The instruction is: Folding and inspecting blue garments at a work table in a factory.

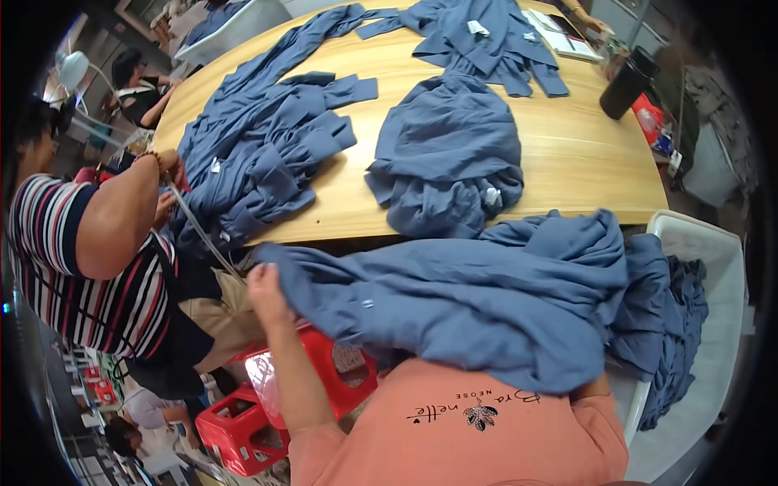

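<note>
While the left hand [263,285] closes its fingers on the blue garment [478,300] draped just below the wooden table [583,154], the right hand stays hidden (fingers impossible to tell) beneath the cloth.

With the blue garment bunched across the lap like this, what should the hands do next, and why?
Probably draw the blue garment out flat toward the wooden table. The left hand grips one edge, while the rest lies crumpled and trails into the white bin. The right hand is hidden under the cloth, so its grip cannot be told.
</note>
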Tool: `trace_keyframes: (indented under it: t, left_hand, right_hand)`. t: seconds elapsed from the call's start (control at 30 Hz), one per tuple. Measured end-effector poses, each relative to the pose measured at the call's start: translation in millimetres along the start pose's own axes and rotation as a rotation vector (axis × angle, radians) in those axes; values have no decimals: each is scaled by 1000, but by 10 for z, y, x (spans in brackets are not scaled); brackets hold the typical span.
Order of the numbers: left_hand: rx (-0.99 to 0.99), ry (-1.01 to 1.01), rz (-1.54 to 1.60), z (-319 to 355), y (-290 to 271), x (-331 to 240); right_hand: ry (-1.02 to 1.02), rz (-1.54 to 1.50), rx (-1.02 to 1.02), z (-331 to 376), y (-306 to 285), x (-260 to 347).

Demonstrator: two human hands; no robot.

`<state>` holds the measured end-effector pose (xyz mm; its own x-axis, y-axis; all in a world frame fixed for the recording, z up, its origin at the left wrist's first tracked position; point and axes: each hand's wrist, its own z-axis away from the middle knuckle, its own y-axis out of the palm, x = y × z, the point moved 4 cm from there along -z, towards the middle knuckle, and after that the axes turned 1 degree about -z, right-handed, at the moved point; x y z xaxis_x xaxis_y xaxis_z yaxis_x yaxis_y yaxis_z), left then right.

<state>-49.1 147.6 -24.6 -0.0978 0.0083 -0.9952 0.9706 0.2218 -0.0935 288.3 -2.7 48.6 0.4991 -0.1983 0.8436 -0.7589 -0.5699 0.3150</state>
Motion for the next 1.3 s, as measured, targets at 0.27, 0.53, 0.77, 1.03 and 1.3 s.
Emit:
trace_keyframes:
  t: [0.27,0.53,0.77,1.03,1.3]
  left_hand:
    - [325,590,-594,1337,233,280]
    - [626,785,-500,1769,300,453]
    - [501,785,-276,1445,21,-140]
    - [868,471,-753,1425,240,117]
    - [1029,348,-1091,1227,264,94]
  right_hand:
    - [-117,-182,8,742,1032,357]
    - [-281,442,-133,512,1378,734]
    - [1010,1681,-140,674,259,-1]
    - [1376,1717,-317,1150,317,91]
    - [273,1728,103,182,645,-1154]
